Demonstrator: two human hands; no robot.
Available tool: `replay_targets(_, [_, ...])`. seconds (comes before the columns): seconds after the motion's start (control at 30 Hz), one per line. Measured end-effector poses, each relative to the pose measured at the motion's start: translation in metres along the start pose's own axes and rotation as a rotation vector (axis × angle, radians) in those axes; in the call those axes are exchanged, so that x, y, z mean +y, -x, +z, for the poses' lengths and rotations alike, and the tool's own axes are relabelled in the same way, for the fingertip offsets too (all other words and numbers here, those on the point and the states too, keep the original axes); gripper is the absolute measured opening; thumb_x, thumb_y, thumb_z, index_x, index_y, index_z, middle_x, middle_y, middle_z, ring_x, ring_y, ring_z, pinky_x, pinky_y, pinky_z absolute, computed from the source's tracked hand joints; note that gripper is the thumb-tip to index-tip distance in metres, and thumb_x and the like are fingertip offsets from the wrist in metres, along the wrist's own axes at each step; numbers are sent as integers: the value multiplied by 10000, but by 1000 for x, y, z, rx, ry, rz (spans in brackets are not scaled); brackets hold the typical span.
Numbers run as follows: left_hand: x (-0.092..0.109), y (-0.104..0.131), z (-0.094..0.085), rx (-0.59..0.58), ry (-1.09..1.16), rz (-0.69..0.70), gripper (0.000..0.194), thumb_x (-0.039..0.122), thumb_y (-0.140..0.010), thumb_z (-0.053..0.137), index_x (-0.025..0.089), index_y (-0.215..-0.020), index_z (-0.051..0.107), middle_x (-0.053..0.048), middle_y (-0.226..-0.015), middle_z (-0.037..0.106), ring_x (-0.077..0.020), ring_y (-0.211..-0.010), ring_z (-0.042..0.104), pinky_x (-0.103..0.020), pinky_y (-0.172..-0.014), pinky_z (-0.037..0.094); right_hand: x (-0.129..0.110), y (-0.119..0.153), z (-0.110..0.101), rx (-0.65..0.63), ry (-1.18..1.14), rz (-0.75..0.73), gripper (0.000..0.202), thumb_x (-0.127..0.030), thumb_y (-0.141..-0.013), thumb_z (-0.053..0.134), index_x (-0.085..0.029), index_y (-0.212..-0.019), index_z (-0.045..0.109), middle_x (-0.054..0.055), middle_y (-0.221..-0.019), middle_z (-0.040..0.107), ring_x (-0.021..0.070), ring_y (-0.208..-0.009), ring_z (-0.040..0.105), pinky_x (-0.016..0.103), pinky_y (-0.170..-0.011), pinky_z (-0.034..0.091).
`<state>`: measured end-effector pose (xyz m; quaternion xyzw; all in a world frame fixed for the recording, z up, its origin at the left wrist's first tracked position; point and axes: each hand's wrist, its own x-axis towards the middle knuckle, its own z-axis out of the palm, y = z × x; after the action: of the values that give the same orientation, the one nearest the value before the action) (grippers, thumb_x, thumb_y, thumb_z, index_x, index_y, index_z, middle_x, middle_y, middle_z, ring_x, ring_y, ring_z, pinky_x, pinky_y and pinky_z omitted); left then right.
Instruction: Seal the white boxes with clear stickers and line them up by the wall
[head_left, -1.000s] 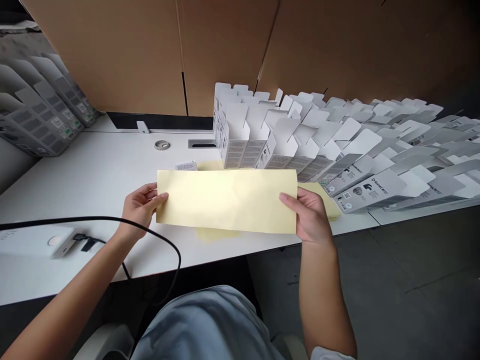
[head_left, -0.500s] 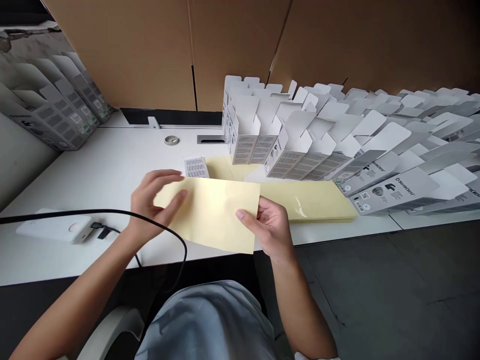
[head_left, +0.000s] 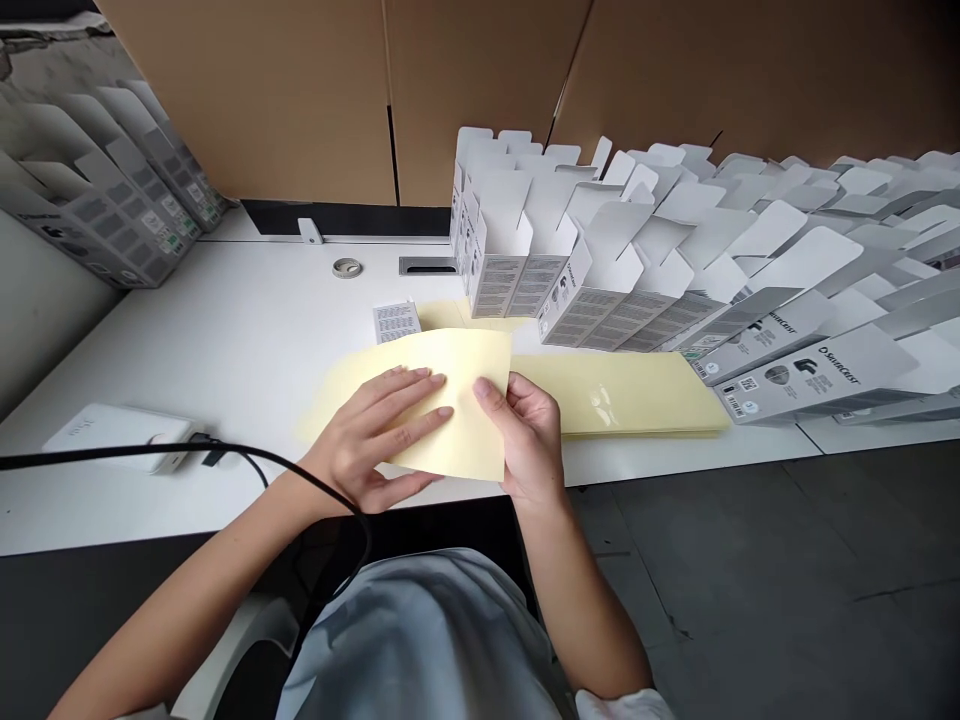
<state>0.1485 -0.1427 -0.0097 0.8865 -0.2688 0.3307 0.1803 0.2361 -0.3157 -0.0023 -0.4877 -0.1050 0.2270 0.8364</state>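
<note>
A pale yellow paper sheet (head_left: 472, 355) is held up above the front of the white table, slightly curved. My right hand (head_left: 534, 435) pinches its right edge, thumb on the near face and fingers behind. Stretched across the sheet's lower left part, my left hand (head_left: 386, 430) presses flat with its fingers spread and the thumb below the edge. To the right lies a stack of yellow sheets (head_left: 637, 395) with a shiny mark on top. Behind the held sheet are more yellow paper and a small printed box (head_left: 397, 322).
Many open-topped printed cartons (head_left: 600, 290) crowd the right and back of the table, and more cartons (head_left: 112, 200) stand at the far left. A white power bank (head_left: 120, 438) lies left, with a black cable (head_left: 247, 450) crossing my left forearm. A tape roll (head_left: 347, 268) lies behind.
My left hand has moved right and down from the sheet's left end onto its face, fingers now stretched flat. My right hand keeps its grip, and the sheet bends more.
</note>
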Motion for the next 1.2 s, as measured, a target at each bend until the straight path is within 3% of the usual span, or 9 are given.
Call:
replay_targets(0.1, [-2,9,11,73,-150,120,394,212,-979,450,164,-1358,549,-144,-1407,582,-282,-1376,483,-482,-1083,490,6,2,-1,-41,48,-42,275,-435,-844,708,-195,-729,638,-11,-666,620,139,-622,564,260,-603,474])
replay_targets(0.2, [-1,18,17,89,-247,158,380,122,-956,427,156,-1296,592,-122,-1324,652,-239,-1333,536,-436,-1073,507,10,2,-4,-7,116,-113,319,-436,-875,678,-193,-689,589,-30,-632,552,111,-589,494,235,-568,415])
replay_targets(0.33, [5,22,19,73,-265,141,379,231,-914,525,122,-1265,615,-161,-1250,688,-278,-1258,598,-448,-1016,532,13,-1,-8,83,190,-175,219,-392,-828,739,-189,-789,667,-1,-722,633,130,-658,552,248,-622,446])
replay_targets(0.43, [9,11,16,120,-167,53,507,416,-868,592,130,-1287,607,-177,-1211,702,-310,-1128,660,-469,-907,568,14,1,-8,86,254,-206,206,-378,-839,726,-184,-786,682,2,-706,618,128,-650,527,249,-610,436])
replay_targets(0.6, [14,-19,10,190,-76,-158,389,148,-830,664,208,-1214,646,-108,-1174,724,-253,-1038,671,-394,-860,576,9,14,-7,-73,399,-180,258,-384,-927,607,-177,-777,641,-32,-633,439,100,-586,380,232,-537,334])
replay_targets(0.8, [18,-32,3,164,153,-291,216,149,-870,669,172,-1081,711,-111,-1041,757,-224,-950,689,-357,-825,579,-1,21,-10,-220,712,-290,232,-341,-983,508,-184,-851,617,-31,-668,433,105,-589,367,239,-537,316])
replay_targets(0.97, [8,-36,-12,50,250,-282,134,211,-876,693,169,-991,747,-101,-952,758,-200,-871,702,-305,-763,580,1,21,-11,-278,838,-411,204,-264,-994,463,-186,-881,614,-6,-714,532,118,-613,442,247,-569,363])
replay_targets(1.2, [-8,-64,-35,-371,379,-305,175,230,-912,618,199,-859,782,-61,-854,756,-177,-775,692,-261,-678,532,8,25,-11,-286,878,-457,198,-240,-991,473,-195,-836,588,-25,-656,459,110,-573,377,248,-543,329])
